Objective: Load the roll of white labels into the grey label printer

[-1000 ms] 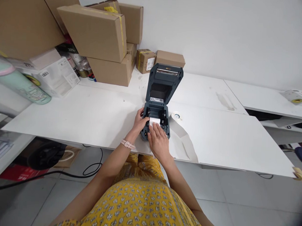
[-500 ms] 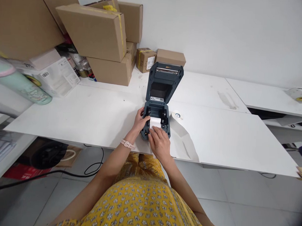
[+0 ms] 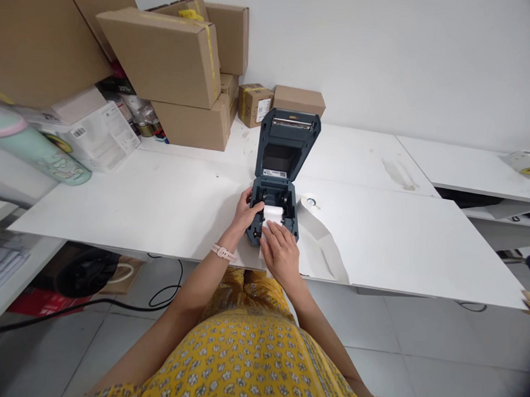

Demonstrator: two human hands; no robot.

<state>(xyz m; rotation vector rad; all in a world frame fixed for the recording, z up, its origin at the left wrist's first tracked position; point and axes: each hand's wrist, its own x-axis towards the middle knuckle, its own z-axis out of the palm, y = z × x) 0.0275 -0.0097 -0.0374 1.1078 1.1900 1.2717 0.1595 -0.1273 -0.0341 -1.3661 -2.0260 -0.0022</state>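
Note:
A dark blue-grey label printer (image 3: 295, 222) stands near the table's front edge with its lid (image 3: 289, 142) raised. Inside sits a white label roll (image 3: 273, 210), its paper running forward. My left hand (image 3: 245, 214) is closed around the printer's left side, thumb over the rim beside the roll. My right hand (image 3: 282, 251) lies over the printer's front, its fingers stretched out flat on the label paper. Part of that paper is hidden beneath the fingers.
A loose paper strip (image 3: 324, 239) curls on the white table (image 3: 399, 239) to the right, beside a small roll end (image 3: 311, 202). Cardboard boxes (image 3: 165, 59) are stacked at the back left. A mint-green bottle (image 3: 43, 151) lies tilted at the left. Cables hang below.
My right hand's fingers have shifted very slightly over the paper. The left hand keeps its place on the printer, and the view has moved a touch.

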